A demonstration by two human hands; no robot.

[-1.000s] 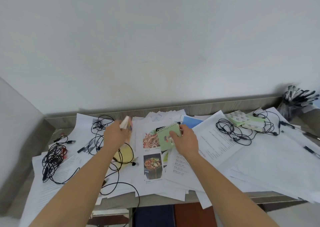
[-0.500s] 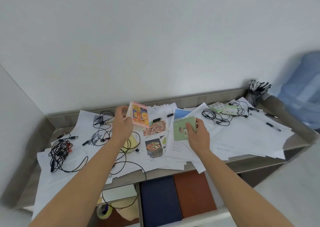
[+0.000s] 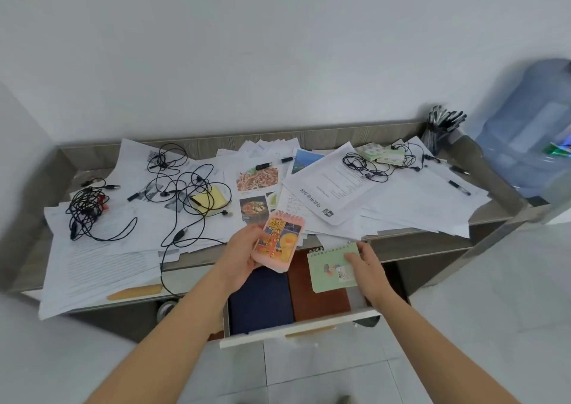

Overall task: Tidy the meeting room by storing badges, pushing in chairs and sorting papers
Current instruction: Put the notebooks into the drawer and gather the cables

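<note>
My left hand (image 3: 242,257) holds a small pink spiral notebook (image 3: 278,241) with an orange picture cover, above the front edge of the desk. My right hand (image 3: 367,264) holds a green spiral notebook (image 3: 332,269) over the open drawer (image 3: 296,331) below the desk. Inside the drawer lie a dark blue book (image 3: 259,301) and a brown book (image 3: 318,292) side by side. Loose white papers (image 3: 401,196) cover the desk top.
Tangled black cables (image 3: 86,209) and earphone wires (image 3: 185,181) lie on the papers at left, with a yellow sticky pad (image 3: 210,199). More earphones (image 3: 367,165), pens (image 3: 458,187), a pen holder (image 3: 441,128) and a blue water bottle (image 3: 531,131) stand at right.
Both hands have drawn back from the desk top toward me with their notebooks. The green notebook now hangs over the open drawer; the view has tilted down.
</note>
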